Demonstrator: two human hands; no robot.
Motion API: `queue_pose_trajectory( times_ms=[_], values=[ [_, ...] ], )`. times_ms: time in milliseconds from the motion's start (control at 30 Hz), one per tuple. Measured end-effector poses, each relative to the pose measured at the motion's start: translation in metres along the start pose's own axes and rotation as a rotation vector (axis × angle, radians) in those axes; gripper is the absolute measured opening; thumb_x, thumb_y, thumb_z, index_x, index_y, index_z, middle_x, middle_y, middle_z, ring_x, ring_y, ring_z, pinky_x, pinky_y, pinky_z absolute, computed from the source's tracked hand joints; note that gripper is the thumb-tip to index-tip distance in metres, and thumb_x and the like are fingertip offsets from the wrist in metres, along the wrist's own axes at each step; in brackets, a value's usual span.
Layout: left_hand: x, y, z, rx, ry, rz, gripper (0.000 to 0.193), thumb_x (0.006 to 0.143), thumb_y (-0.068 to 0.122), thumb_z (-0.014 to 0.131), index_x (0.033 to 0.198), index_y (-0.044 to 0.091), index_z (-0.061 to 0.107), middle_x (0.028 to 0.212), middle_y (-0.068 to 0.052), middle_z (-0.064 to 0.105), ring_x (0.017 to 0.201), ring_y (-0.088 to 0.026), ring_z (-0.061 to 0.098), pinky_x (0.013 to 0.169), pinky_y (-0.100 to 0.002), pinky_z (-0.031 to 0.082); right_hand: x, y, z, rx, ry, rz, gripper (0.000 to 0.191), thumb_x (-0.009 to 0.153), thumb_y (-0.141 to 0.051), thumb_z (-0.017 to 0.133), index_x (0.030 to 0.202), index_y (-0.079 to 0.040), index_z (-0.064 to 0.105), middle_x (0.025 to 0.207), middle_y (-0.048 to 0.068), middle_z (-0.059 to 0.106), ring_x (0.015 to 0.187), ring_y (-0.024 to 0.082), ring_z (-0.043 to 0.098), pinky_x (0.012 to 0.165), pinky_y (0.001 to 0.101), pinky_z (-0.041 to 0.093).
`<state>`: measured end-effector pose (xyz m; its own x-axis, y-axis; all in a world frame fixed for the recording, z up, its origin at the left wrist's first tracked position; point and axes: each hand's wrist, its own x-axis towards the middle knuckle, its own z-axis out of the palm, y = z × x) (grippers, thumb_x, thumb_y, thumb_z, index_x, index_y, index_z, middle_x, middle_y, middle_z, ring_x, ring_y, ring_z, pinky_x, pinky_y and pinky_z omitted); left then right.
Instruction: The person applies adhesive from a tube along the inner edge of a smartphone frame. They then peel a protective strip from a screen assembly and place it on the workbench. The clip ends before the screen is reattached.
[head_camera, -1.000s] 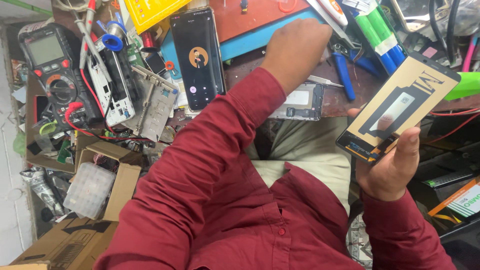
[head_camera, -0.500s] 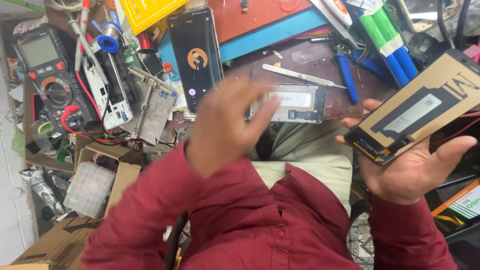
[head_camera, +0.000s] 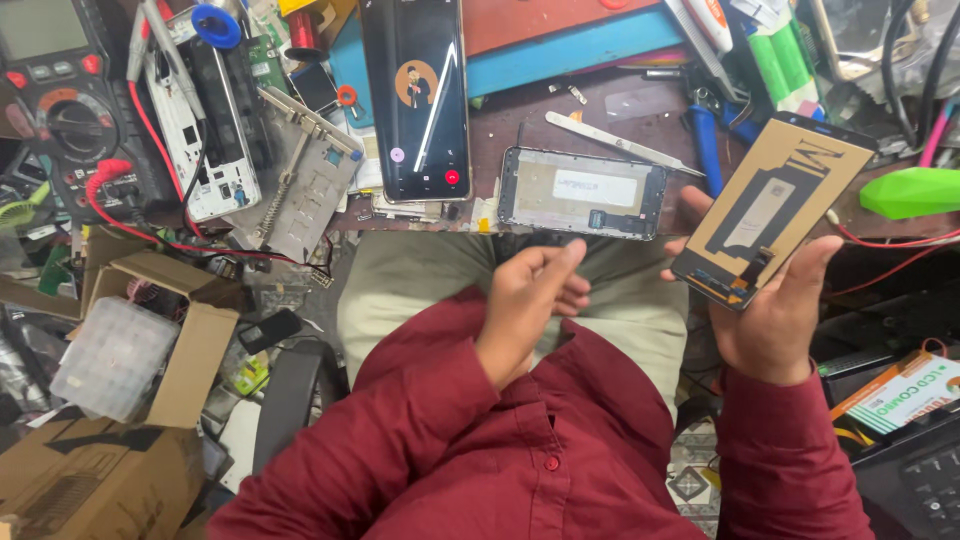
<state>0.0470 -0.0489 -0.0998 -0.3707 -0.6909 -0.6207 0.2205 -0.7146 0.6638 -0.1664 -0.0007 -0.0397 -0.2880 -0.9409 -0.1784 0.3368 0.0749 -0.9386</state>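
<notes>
Right hand (head_camera: 775, 310): a phone screen panel (head_camera: 770, 215) is gripped from below, back side up, tilted toward the upper right; its brown back carries a dark flex strip, and the thumb is laid along its right edge. The panel is held off the bench, to the right of the lap.

Left hand (head_camera: 530, 300): nothing is held; the fingers are loosely curled, and the hand is raised over the lap, just below the bench edge and apart from the panel.

Phone frame (head_camera: 583, 190): laid flat at the bench edge, just above the left hand, inner side up, with a pale label at its middle.

Tweezers (head_camera: 610, 142): laid slantwise just behind the frame.

Lit phone (head_camera: 415, 95): laid upright to the left of the frame, screen on.

Grey metal plate (head_camera: 310, 175): placed left of the lit phone.

Multimeter (head_camera: 60, 100): set at the far left, with red leads trailed across the bench.

Cardboard box (head_camera: 190, 340): seen open at lower left, beside a clear plastic case (head_camera: 112, 355).

Blue-handled tool (head_camera: 706, 150): laid right of the tweezers.
</notes>
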Motion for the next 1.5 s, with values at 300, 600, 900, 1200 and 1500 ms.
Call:
queue_pose_trajectory(
  times_ms=[300, 600, 900, 1200, 1500],
  values=[
    [0.005, 0.028, 0.023, -0.107, 0.079, -0.121, 0.055, 0.087, 0.047, 0.074, 0.101, -0.006, 0.071, 0.076, -0.014, 0.073, 0.059, -0.018, 0.070, 0.053, -0.028, 0.055, 0.017, -0.005, 0.006, 0.044, -0.048, 0.058, 0.098, 0.097, -0.083, 0.041, 0.162, -0.010, 0.035, 0.154, 0.029, 0.050, 0.103, 0.032, 0.068, 0.085, 0.0479, 0.057],
    [0.004, 0.030, 0.020, -0.130, 0.065, -0.129, 0.055, 0.087, 0.046, 0.074, 0.103, -0.007, 0.071, 0.076, -0.015, 0.073, 0.060, -0.019, 0.071, 0.054, -0.029, 0.056, 0.037, -0.025, 0.018, 0.522, -0.059, 0.228, 0.092, 0.102, -0.078, 0.036, 0.155, -0.003, 0.042, 0.156, 0.033, 0.055, 0.104, 0.038, 0.073, 0.087, 0.0495, 0.062],
    [-0.008, 0.031, 0.013, -0.218, 0.068, -0.122, 0.052, 0.088, 0.042, 0.075, 0.106, -0.006, 0.069, 0.079, -0.015, 0.074, 0.062, -0.020, 0.072, 0.056, -0.030, 0.058, 0.037, -0.035, 0.018, -0.212, -0.144, 0.089, 0.099, 0.098, -0.080, 0.042, 0.160, -0.002, 0.039, 0.155, 0.022, 0.053, 0.102, 0.029, 0.067, 0.082, 0.0423, 0.058],
    [-0.005, 0.025, 0.013, -0.266, 0.078, -0.100, 0.046, 0.090, 0.040, 0.072, 0.104, -0.004, 0.065, 0.090, -0.019, 0.073, 0.078, -0.025, 0.074, 0.068, -0.035, 0.062, 0.021, -0.027, 0.014, -0.276, -0.209, 0.121, 0.102, 0.093, -0.080, 0.044, 0.156, 0.001, 0.038, 0.150, 0.020, 0.055, 0.100, 0.028, 0.068, 0.078, 0.0411, 0.059],
    [-0.016, 0.021, 0.008, -0.340, 0.127, 0.061, 0.039, 0.097, 0.036, 0.065, 0.118, 0.004, 0.055, 0.105, -0.012, 0.071, 0.089, -0.021, 0.071, 0.075, -0.035, 0.059, -0.022, -0.007, 0.022, -0.089, -0.157, 0.230, 0.107, 0.091, -0.083, 0.043, 0.160, -0.002, 0.033, 0.145, 0.031, 0.053, 0.101, 0.032, 0.066, 0.079, 0.0469, 0.058]
  ],
)
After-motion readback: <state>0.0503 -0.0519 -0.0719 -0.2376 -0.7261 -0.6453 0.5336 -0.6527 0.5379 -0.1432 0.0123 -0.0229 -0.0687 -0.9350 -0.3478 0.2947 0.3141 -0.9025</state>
